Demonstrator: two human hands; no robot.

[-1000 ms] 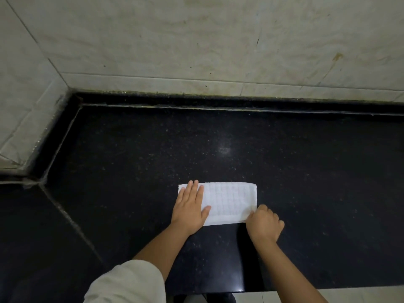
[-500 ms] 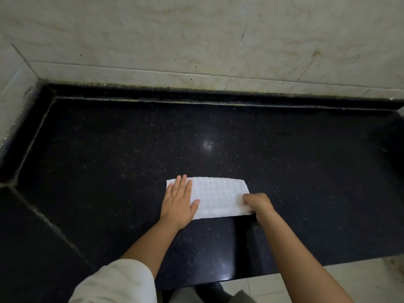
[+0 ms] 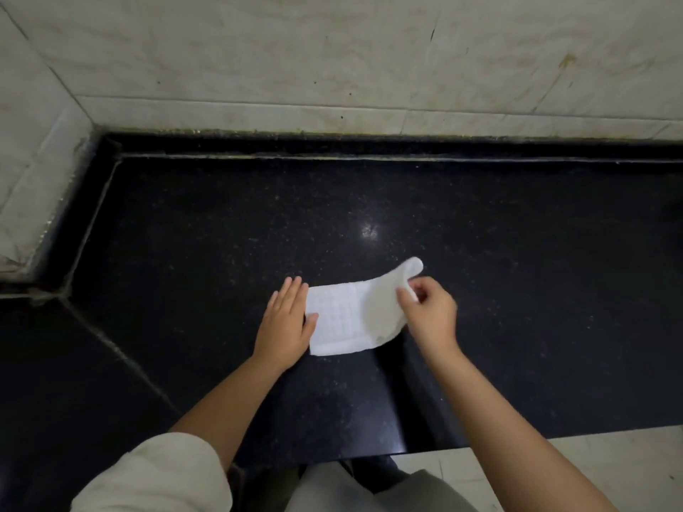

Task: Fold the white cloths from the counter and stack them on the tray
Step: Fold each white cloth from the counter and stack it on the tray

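white cloth (image 3: 343, 319) — waffle-textured, right hand (image 3: 428, 315) pinching end

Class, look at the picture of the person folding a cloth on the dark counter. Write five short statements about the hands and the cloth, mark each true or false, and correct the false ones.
1. The left hand lies flat on the left end of the cloth. True.
2. The right hand pinches the cloth's right end and lifts it off the counter. True.
3. The whole cloth lies flat. False: its right part curls up in the air.
4. A tray stands beside the cloth. False: no tray shows in this view.
5. The wall behind the counter is black. False: it is pale tile.
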